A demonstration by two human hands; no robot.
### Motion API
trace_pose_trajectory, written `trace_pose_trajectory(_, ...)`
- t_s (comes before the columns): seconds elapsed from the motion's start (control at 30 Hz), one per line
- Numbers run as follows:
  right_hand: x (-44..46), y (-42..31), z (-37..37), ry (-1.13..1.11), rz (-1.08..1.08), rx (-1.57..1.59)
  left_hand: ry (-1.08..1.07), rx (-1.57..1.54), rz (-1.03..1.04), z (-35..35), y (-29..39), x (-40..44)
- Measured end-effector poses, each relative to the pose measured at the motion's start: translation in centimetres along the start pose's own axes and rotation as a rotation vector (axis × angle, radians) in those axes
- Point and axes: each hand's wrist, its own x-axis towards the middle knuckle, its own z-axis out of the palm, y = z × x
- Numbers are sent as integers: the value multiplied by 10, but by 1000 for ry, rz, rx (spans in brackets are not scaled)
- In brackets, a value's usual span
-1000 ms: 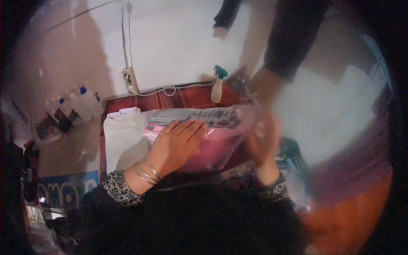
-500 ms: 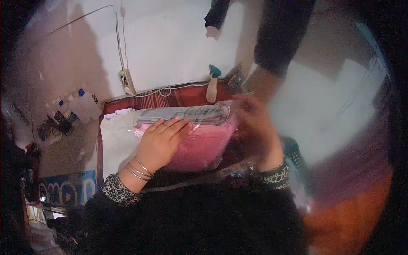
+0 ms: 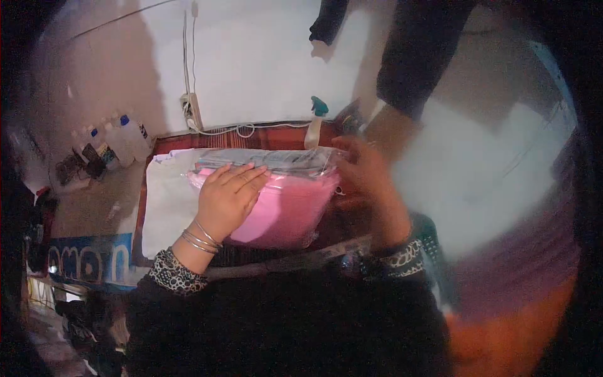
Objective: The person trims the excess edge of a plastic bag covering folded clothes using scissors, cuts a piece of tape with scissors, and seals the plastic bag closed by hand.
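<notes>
Compared with a second ago, the right hand [image 3: 367, 169] has come in leftward and away from the wearer, and it now hangs at the far right corner of a clear plastic bag [image 3: 295, 185], though its outline is soft with blur. Its fingers are bent and slightly apart, their tips right by the plastic edge; whether they have hold of the film cannot be told. Meanwhile the left hand [image 3: 229, 201] stays on the bag's left part, palm down and laid flat, its fingers stretched out and nearly together, pressing on the surface and gripping nothing. Thin metal bangles [image 3: 202, 240] circle that wrist. Inside the bag lies pink folded fabric [image 3: 279, 217], with a greyish layer along the far side. This bundle rests in front of the wearer on a red patterned cloth [image 3: 276, 130], its left end against a piece of white cloth [image 3: 166, 210]. Beyond it, at the wall, an upright spray bottle [image 3: 313, 133] with a teal trigger head stands near the bag's right end, and a white cable [image 3: 223, 131] runs along the edge from a power strip [image 3: 191, 112]. Several plastic bottles [image 3: 129, 144] are grouped farther left. Behind the right hand, a dark-clothed limb [image 3: 418, 60] comes down from the top; arm or leg, it is hard to tell.
</notes>
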Motion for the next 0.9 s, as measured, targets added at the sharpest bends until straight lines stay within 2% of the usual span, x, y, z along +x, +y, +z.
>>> trace_pose_trajectory(0.03, 0, -1, 2, -3, -3, -2, 22, 21, 1, 2, 0, -1)
trace_pose_trajectory(0.1, -1, -8, 4, -16, 36, -257, 29, 7, -7, 1, 2, 0)
trace_pose_trajectory(0.13, -1, -11, 3, -17, 33, -258, 34, -8, -13, 0, 3, 0)
trace_pose_trajectory(0.2, -1, -14, 0, 75, -110, -283, 39, 16, -18, 3, 3, -1)
trace_pose_trajectory(0.23, -2, -11, 0, 74, -114, -284, 43, 38, -22, 4, 3, -2)
trace_pose_trajectory(0.33, -1, -2, -4, 109, -83, -166, 69, 34, -22, 1, 6, 0)
trace_pose_trajectory(0.4, -6, -2, -8, 38, 4, 18, 76, 34, -21, 0, 7, 0)
trace_pose_trajectory(0.53, -4, 10, -7, -42, -72, 5, 65, 48, -28, 1, 6, 0)
trace_pose_trajectory(0.6, -4, 7, -9, -193, 377, 512, 68, 39, -33, 2, 6, -1)
trace_pose_trajectory(0.73, -14, 24, -15, -255, 321, 706, 103, 10, -26, 0, 6, 0)
trace_pose_trajectory(0.83, -25, 33, -18, -363, 368, 876, 99, 23, -27, 3, 4, -1)
trace_pose_trajectory(0.9, -32, 41, -21, -350, 232, 830, 107, 27, -29, 3, 5, -2)
